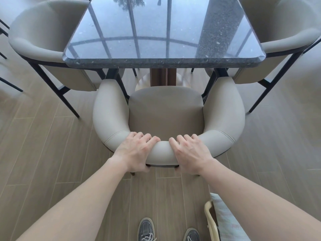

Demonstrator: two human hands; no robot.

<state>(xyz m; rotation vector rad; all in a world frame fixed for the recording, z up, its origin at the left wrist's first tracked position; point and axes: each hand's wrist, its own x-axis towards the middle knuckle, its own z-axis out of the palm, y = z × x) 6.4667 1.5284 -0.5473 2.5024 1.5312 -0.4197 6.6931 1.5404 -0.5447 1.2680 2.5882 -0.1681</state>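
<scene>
Hands hold one chair (165, 112) by the top of its round back (160, 152). The left hand (137, 150) grips the back with its fingers (147, 137) curled over the top edge toward the seat. Its thumb is tucked under the lower edge on the near side. The right hand (191, 153) grips the same way, just beside the left one. A small bit of the soft back shows between them. Both hands are wrapped round the padding.

The chair is pale and soft, and its seat lies just past the fingers. Its two arms curve away from the hands, one on each side, and come close to the near edge of the table (165, 62). I cannot tell if they touch it. The table is dark and shiny and stands past the seat, farther from the hands.

A second chair (40, 40) stands far out past the left hand, and a third chair (286, 32) stands far out past the right hand. Both are pushed up to the table's sides.

Under the hands is a wooden floor (52, 153). Behind the wrists, close to the person, are a left shoe (146, 230) and a right shoe (192, 234), both grey. Beside the right forearm lies a striped cloth (224, 221) with a pale yellow handle.
</scene>
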